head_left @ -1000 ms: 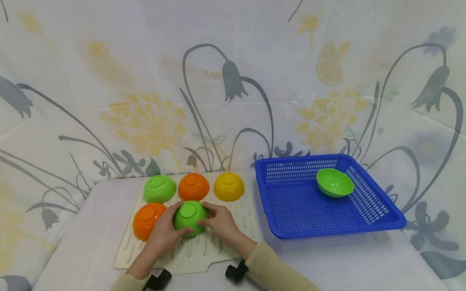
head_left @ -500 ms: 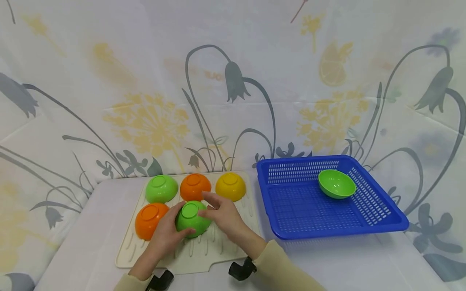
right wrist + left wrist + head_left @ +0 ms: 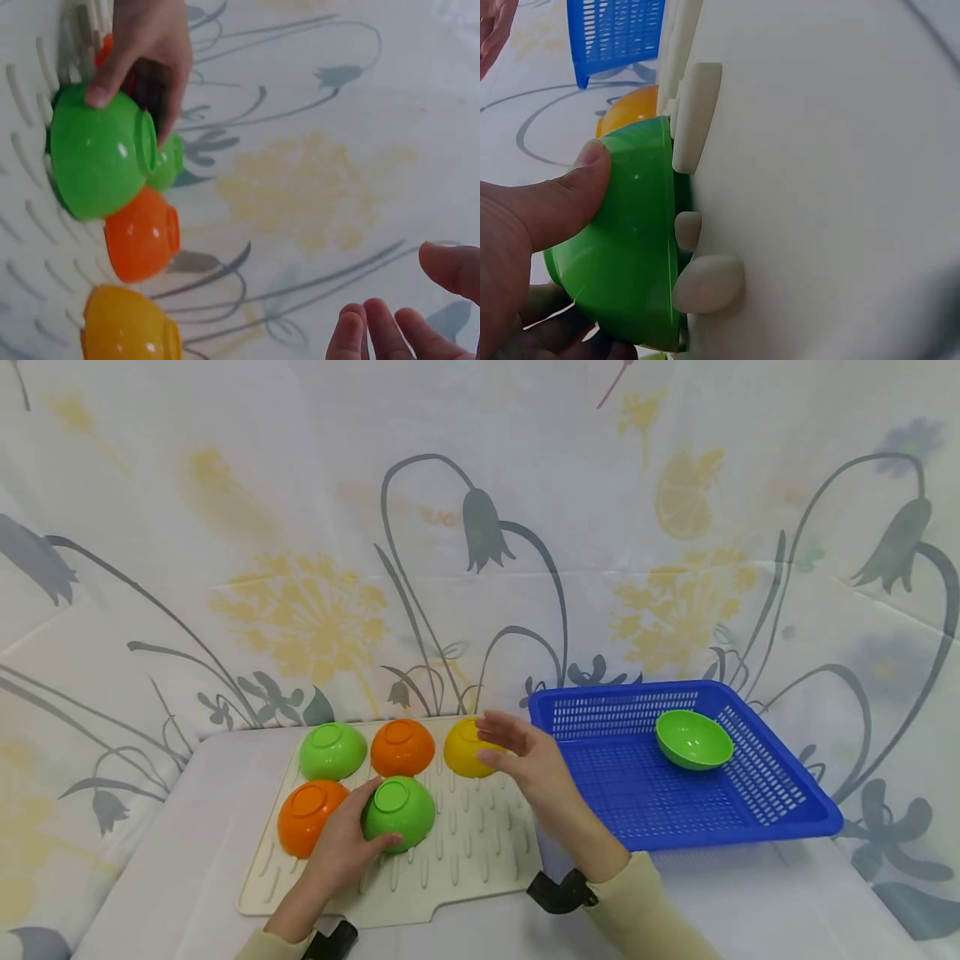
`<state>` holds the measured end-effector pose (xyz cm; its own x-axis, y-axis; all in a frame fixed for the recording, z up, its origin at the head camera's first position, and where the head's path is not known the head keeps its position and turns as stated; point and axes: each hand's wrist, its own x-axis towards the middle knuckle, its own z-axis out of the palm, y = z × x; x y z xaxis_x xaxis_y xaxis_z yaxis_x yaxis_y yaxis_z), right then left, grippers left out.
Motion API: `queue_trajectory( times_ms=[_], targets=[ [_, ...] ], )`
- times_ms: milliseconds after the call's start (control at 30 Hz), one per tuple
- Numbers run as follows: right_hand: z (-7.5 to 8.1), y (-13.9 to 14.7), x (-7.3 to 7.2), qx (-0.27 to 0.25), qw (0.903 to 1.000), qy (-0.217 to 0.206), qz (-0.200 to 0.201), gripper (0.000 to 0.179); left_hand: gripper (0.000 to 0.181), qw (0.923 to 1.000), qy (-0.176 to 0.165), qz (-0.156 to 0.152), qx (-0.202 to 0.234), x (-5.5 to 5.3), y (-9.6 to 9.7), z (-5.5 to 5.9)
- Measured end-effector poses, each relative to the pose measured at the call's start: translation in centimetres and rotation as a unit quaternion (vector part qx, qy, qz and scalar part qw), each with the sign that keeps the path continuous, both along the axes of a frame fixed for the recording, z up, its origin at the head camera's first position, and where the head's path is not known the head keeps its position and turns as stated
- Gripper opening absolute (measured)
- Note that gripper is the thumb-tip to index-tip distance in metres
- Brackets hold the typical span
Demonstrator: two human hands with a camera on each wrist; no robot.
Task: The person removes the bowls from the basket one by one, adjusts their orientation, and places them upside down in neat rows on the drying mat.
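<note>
A green bowl (image 3: 405, 822) sits upside down in the front row of a cream ridged drying board (image 3: 480, 860). My left hand (image 3: 337, 843) grips it from the left, thumb on the near side and fingers round the far side. In the left wrist view the bowl's rim (image 3: 669, 247) rests against the board's ridges. My right hand (image 3: 540, 777) is in the air to the right of that bowl, fingers loosely bent and holding nothing. It overlaps the right side of an upturned yellow bowl (image 3: 461, 752) in the head view.
Upturned on the board are also an orange bowl (image 3: 300, 827) left of my left hand, and a green bowl (image 3: 333, 758) and another orange bowl (image 3: 402, 752) at the back. On the right stands a blue plastic basket (image 3: 705, 842) holding an upright green bowl (image 3: 693, 745).
My right hand has let go of the front green bowl and moved right and upward, towards the basket. My left hand has stayed on the bowl.
</note>
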<state>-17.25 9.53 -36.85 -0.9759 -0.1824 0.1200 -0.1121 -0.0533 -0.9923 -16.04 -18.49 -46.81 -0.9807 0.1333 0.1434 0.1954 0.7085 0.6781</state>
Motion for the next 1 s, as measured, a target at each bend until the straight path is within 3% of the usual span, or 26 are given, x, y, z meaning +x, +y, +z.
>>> queue_trajectory(
  times_ms=[233,433,667,767,867,1000],
  targets=[
    [1.2,8.1,-0.4,0.040,0.9974,0.014,-0.059,0.053,0.089,1.0000,-0.004,-0.004,0.004,0.0,0.4,0.1],
    [2.3,15.4,-0.8,0.081,0.9931,0.023,-0.082,0.059,0.089,1.0000,-0.006,-0.001,0.006,0.2,0.3,0.3],
    [2.5,22.2,-3.1,-0.005,0.9951,0.011,-0.099,0.030,0.090,1.0000,-0.005,0.002,0.002,0.1,0.1,0.2],
    [2.1,24.3,-4.3,0.052,0.9920,-0.012,-0.114,0.025,0.091,1.0000,-0.006,0.004,0.002,0.1,0.0,0.1],
    [1.3,26.4,-5.2,0.139,0.9820,-0.033,-0.124,0.024,0.090,1.0000,-0.007,0.005,0.005,0.1,0.0,0.0],
    [0.1,28.5,-6.1,0.231,0.9631,-0.047,-0.130,0.048,0.090,0.9999,-0.010,0.002,0.005,0.2,0.0,-0.1]
  ],
)
